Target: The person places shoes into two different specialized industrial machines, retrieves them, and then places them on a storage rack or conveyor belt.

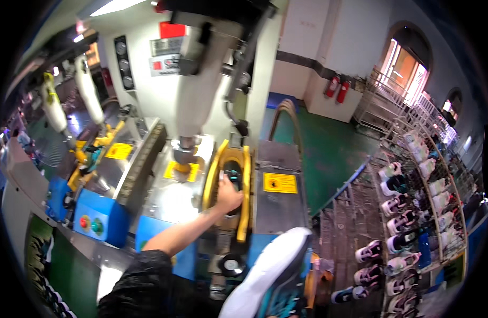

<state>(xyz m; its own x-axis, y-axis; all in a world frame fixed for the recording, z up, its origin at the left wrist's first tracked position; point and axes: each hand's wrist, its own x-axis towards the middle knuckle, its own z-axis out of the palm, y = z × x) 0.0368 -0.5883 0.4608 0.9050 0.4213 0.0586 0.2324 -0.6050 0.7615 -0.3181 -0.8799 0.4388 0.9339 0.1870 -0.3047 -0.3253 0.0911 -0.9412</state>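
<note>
From the lower left my left forearm, in a black sleeve, reaches into the machine. My left hand (229,197) is closed on a dark shoe (233,172) with teal parts, which sits between two yellow clamp arms (244,193). Part of that shoe is hidden under the hand. Close in front, at the bottom, a second shoe (273,270) shows its white sole, tilted on its side, with a dark and teal upper. My right hand is out of sight, so what holds this shoe does not show.
A long white form (196,106) hangs from the machine left of the clamps. Metal covers with yellow labels (280,183) flank the clamps. At left stands a blue box (103,212) with red and green buttons. Racks of shoes (398,222) line the right; two fire extinguishers (337,87) hang behind.
</note>
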